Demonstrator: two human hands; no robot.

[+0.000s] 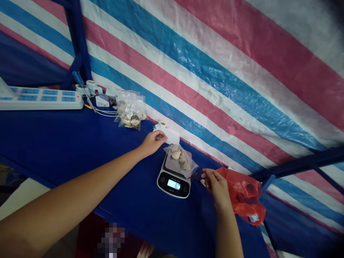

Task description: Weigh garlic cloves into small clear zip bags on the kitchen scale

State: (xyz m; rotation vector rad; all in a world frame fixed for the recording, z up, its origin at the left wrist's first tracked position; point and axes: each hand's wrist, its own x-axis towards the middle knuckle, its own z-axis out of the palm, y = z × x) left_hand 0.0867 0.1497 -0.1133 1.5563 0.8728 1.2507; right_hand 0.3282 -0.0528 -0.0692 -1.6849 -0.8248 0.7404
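A kitchen scale (173, 186) with a lit display, apparently reading 8.2, stands on the blue table. Across its plate lies a clear plastic bag (192, 167) with several pale, clove-like pieces (176, 155) in it. My left hand (154, 143) hovers just left of the bag, near a white sheet of paper (172, 136); its fingers are curled in, and nothing shows in them. To the right of the scale, my right hand (217, 186) has its fingers loosely bent and slightly apart. Beside those fingertips, a pale piece (202, 182) rests on the table, partly covered.
Behind my right hand sits a red plastic bag (244, 193). Filled clear bags (130, 111) are piled at the back left, beside cables, plugs and a screwdriver (84, 91). A white power strip (40, 98) lies farther left. Striped tarp (166, 71) rises behind the table.
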